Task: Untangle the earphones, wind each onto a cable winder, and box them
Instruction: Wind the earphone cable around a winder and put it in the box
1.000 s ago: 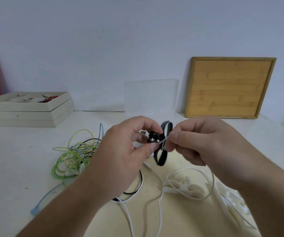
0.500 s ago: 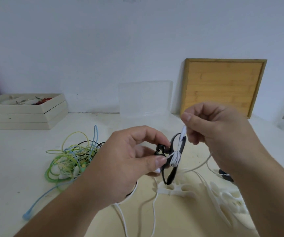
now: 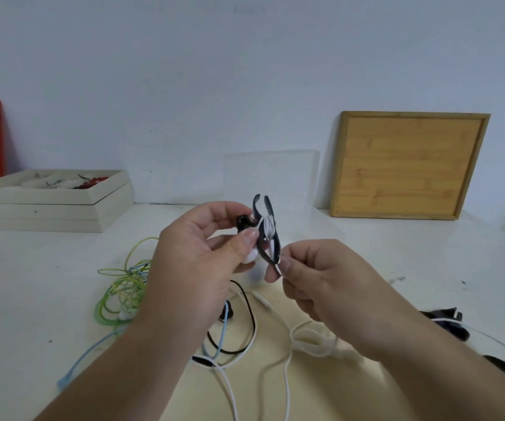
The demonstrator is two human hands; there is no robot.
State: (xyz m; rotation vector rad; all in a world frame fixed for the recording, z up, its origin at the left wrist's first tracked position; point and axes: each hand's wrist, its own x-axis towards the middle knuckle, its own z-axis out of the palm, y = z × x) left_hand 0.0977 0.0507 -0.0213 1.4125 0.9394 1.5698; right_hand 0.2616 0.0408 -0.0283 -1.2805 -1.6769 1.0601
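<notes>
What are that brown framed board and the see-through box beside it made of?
The brown framed board looks like bamboo or wood: matt, with strip grain. The see-through box seems to be frosted clear plastic; the wall shows faintly through it.

All that shows of the person is two bare hands and forearms. The left hand (image 3: 196, 268) fills the middle of the frame, and the left forearm (image 3: 117, 369) is uncovered down to the lower left edge. The right hand (image 3: 321, 281) lies right of centre, and the right forearm (image 3: 427, 360) is uncovered to the lower right corner. The left thumbnail (image 3: 249, 236) is cut short with a rounded tip.
</notes>
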